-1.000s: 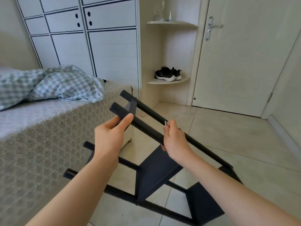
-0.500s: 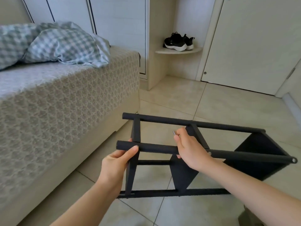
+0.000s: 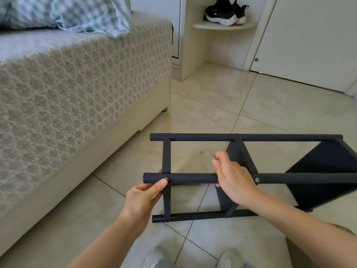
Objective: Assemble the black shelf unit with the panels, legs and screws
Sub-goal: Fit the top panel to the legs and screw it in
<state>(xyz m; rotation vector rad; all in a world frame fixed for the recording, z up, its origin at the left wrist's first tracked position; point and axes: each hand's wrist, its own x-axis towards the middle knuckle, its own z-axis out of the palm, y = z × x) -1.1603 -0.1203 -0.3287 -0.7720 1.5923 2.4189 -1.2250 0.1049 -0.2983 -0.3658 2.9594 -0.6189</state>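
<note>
The black shelf unit (image 3: 241, 137) lies on its side on the tiled floor, its round legs running left to right. Three black panels join the legs: a thin one at the left (image 3: 166, 157), one in the middle (image 3: 236, 151), one at the right (image 3: 320, 171). My left hand (image 3: 143, 196) grips the left end of the near upper leg (image 3: 193, 178), thumb on top. My right hand (image 3: 234, 180) wraps the same leg by the middle panel and pinches a small silver tool or screw (image 3: 212, 156) between fingertips. A silver screw head (image 3: 257, 180) shows on the leg right of that hand.
A bed (image 3: 77, 84) with a patterned cover and checked blanket runs along the left. A corner shelf with black shoes (image 3: 224, 14) and a white door (image 3: 309, 35) stand at the back. My knees (image 3: 193, 258) show at the bottom edge.
The shelf unit has swung down from a steep tilt to lying level on the floor. Both hands kept their grip on the near leg. The view tipped downward.
</note>
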